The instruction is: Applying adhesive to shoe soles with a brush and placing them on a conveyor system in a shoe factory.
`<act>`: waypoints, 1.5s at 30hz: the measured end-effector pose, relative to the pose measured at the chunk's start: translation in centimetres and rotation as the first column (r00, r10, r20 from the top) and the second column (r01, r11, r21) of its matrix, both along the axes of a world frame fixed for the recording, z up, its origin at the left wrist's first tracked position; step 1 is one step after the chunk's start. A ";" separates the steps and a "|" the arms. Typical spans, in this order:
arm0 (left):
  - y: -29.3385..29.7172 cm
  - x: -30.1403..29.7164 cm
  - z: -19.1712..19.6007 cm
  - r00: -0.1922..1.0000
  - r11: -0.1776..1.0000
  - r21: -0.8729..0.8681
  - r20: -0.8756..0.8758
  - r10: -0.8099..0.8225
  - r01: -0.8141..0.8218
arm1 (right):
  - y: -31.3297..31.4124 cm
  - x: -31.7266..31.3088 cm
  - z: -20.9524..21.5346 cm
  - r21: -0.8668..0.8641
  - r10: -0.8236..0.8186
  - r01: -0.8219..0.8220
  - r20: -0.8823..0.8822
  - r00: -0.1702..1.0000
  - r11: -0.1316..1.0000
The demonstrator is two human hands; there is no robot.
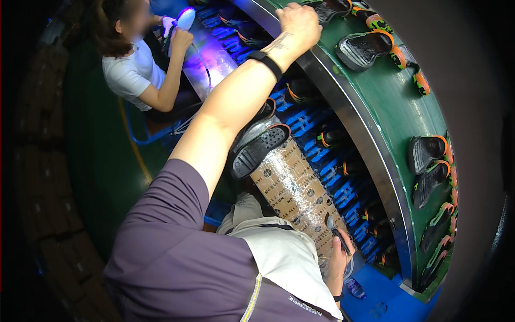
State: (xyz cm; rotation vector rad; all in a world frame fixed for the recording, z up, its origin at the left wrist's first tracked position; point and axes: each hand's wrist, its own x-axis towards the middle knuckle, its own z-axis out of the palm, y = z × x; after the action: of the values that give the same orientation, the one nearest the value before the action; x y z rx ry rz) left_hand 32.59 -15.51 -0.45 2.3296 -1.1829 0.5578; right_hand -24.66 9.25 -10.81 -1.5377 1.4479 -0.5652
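My left hand (298, 26) reaches far forward to the metal edge of a green conveyor, its fingers curled. A dark shoe (331, 7) lies right against it on the belt; the grip itself is hidden. Low on the right, my right hand (338, 258) is wrapped around a slim black-handled tool (342, 240) with a narrow dark tip, which looks like a brush. Under my left arm, a black shoe sole with a dotted footbed (261, 152) rests at the far end of a bench (292, 185) covered with printed brown paper and clear film.
Black shoes with orange and green trim stand along the curved conveyor (370, 115). More shoes sit on blue racks (308, 121) below its metal edge. A co-worker (134, 70) at far left holds a glowing violet lamp (185, 19). A plastic bottle (355, 288) lies near my right hand.
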 end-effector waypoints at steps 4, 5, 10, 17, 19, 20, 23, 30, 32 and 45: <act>-4.0 1.3 -1.2 0.999 0.999 0.038 -0.041 0.027 -0.025 | -0.3 1.5 1.1 0.034 -0.010 0.009 0.017 1.000 0.999; -4.2 2.0 -1.7 0.995 0.999 -0.005 -0.085 0.047 -0.047 | -0.7 1.5 0.8 0.037 0.000 -0.001 0.021 1.000 0.999; 0.2 2.2 -1.7 0.927 0.939 -0.204 -0.202 -0.316 0.275 | -1.3 2.4 1.0 -0.032 0.043 -0.041 0.059 0.997 0.999; 9.6 -0.4 -8.0 0.915 0.805 -0.549 -0.166 -0.369 0.225 | -1.2 2.7 1.0 -0.035 0.121 -0.117 0.141 0.983 0.993; 13.9 -5.8 -10.8 0.773 0.741 -0.612 -0.318 -0.550 0.275 | -1.0 2.8 1.0 -0.019 0.137 -0.135 0.151 0.979 0.991; 16.1 -8.3 -12.4 0.690 0.752 -0.587 -0.410 -0.596 0.300 | -1.1 2.5 1.0 -0.007 0.162 -0.162 0.113 0.980 0.987; 21.6 -16.2 -18.9 0.505 0.790 -0.492 -0.608 -0.613 0.366 | -0.7 2.4 0.9 -0.048 0.179 -0.174 0.133 0.975 0.984; 25.6 -20.9 -22.1 0.532 0.867 -0.277 -0.699 -0.478 0.415 | 0.2 0.6 1.2 -0.073 0.159 -0.147 0.217 0.963 0.986; 24.7 -18.8 -18.5 0.553 0.887 -0.288 -0.700 -0.452 0.361 | 0.1 -0.2 0.7 -0.078 0.152 -0.138 0.226 0.962 0.987; 9.8 1.6 -0.1 0.901 0.824 -0.389 0.044 -0.431 0.413 | -1.5 -0.3 -0.6 -0.159 0.036 0.007 0.267 0.963 0.987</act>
State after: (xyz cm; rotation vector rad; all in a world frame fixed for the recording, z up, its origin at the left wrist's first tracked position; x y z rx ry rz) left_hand 34.17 -5.69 -0.53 1.6671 -1.3701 0.5160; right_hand -24.94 7.71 -11.46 -1.5243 1.2056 -0.8632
